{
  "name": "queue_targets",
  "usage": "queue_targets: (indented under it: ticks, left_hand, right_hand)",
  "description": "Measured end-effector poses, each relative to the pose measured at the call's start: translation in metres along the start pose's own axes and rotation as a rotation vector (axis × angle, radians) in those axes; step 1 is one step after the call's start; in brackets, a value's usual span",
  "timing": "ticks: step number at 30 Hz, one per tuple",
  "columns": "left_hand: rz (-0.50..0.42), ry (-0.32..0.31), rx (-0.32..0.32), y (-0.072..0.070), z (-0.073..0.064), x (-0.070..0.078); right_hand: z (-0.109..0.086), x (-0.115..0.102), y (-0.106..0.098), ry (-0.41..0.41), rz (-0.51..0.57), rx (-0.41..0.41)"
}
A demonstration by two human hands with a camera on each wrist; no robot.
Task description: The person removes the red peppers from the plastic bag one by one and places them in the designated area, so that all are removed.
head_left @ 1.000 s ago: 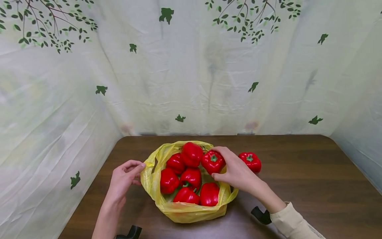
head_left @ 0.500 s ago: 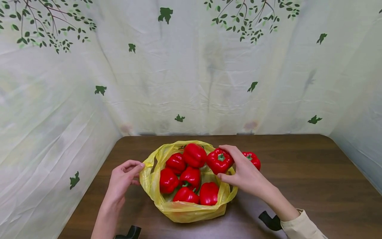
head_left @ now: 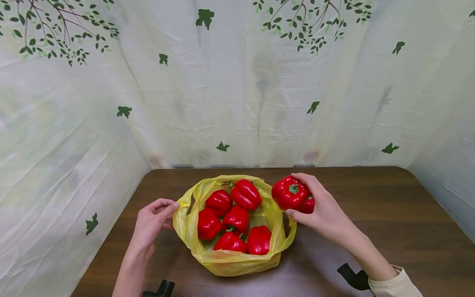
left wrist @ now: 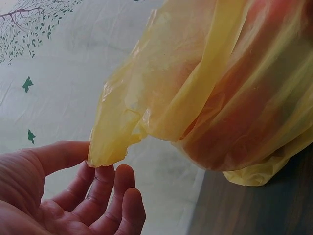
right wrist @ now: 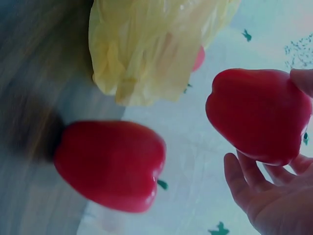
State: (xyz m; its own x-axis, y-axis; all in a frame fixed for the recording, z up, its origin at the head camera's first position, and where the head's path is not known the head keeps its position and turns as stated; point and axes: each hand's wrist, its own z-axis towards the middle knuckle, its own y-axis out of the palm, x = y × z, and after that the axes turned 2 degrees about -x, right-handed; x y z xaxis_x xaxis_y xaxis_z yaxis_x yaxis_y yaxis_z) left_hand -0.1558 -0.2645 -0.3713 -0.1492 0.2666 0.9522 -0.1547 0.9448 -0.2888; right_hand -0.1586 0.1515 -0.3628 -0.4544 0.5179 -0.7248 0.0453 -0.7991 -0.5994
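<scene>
My left hand (head_left: 154,222) pinches the left edge of a yellow plastic bag (head_left: 222,264) between thumb and fingers; the left wrist view shows the pinched bag corner (left wrist: 110,142). The bag stands wide-mouthed on the table with several red bell peppers (head_left: 236,219) inside. To the bag's right, my right hand (head_left: 323,210) grips a red bell pepper (head_left: 288,194), its green stem facing me. In the right wrist view this held pepper (right wrist: 259,115) is up off the table, thumb on one side and fingers on the other. Another red pepper (right wrist: 112,166) lies on the table, partly hidden behind it in the head view.
The brown wooden table (head_left: 389,222) stretches to the right and behind the bag. A pale curtain (head_left: 259,103) with green leaf prints hangs behind and at both sides. A black strap end (head_left: 352,276) juts out by the right wrist, another (head_left: 163,288) by the left.
My right hand has carried the gripped pepper from over the bag rightward, out past its rim, and now overlaps the pepper on the table. One pepper in the bag has tipped. The left hand stays put.
</scene>
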Motion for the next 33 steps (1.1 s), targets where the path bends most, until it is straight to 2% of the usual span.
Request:
queue_targets:
  ticks: [16,25,33]
  left_hand:
    - [-0.002,0.007,-0.002,0.0,-0.001,0.001]
    - [-0.008,0.009,-0.004,0.001,-0.001,0.001]
    - [0.001,0.004,-0.004,0.001,-0.001,0.002]
  right_hand:
    - [-0.012,0.013,-0.038,-0.017,-0.13,0.145]
    - [-0.018,0.018,-0.055,0.096,-0.151,0.192]
    - [-0.022,0.031,-0.066,0.161,-0.167,0.211]
